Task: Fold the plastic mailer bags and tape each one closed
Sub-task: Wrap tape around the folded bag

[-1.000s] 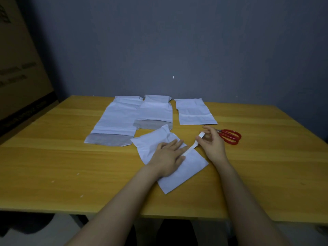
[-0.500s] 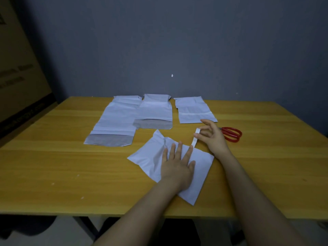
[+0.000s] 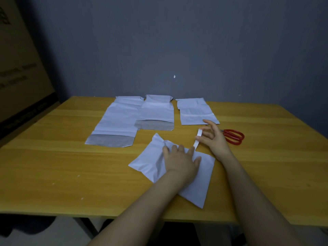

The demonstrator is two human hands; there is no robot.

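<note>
The folded bag (image 3: 147,161) lies cornerwise near the front middle of the bench (image 3: 71,166). My left hand (image 3: 179,161) rests flat on it, fingers straight and spread, pressing it down. From the bag's far edge at 1 o'clock a thin white strip (image 3: 195,145) rises, and my right hand (image 3: 213,139) pinches it between thumb and fingertips. Red scissors (image 3: 233,136) lie just behind that hand, at 2 o'clock. From 11 to 12 o'clock three more lie in a row: a long bag (image 3: 117,121) with a grey flap, a shorter bag (image 3: 156,112) touching its right edge, and a small bag (image 3: 193,110) apart on the right. A cardboard box (image 3: 21,68) stands off the bench at 9 o'clock.
</note>
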